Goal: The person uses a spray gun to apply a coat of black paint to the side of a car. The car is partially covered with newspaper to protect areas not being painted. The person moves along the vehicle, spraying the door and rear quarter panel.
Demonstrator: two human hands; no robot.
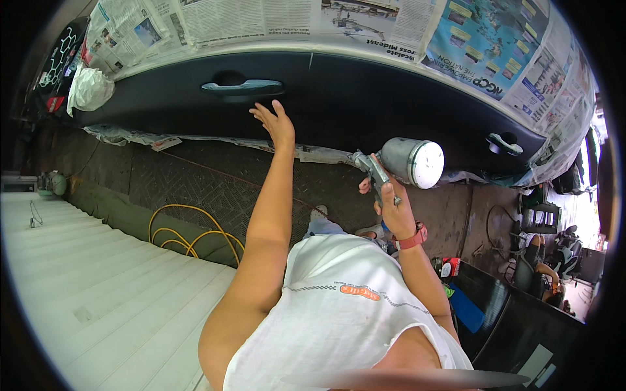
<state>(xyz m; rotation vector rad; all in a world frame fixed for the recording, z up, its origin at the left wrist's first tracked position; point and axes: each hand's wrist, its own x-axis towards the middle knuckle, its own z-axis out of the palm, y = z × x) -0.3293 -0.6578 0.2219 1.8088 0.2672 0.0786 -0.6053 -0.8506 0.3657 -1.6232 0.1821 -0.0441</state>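
A black car side panel (352, 91) runs across the far side, with a grey door handle (242, 86) on its left part and a second handle (505, 144) near its right end. My left hand (276, 125) is stretched toward the panel just below the first handle, fingers spread, holding nothing. Whether it touches the panel I cannot tell. In my right hand (394, 201) is a metal spray gun (372, 171), my fingers wrapped round its grip. Its round silver paint cup (412, 162) has a pale lid and sits to the right of the gun.
Newspaper (261, 23) masks the car above the panel. Crumpled white paper (90, 90) sticks out at its left end. A yellow hose (195, 231) loops on the floor beside a white corrugated surface (98, 293). Another person (538, 267) is low at the far right, near a dark table (502, 313).
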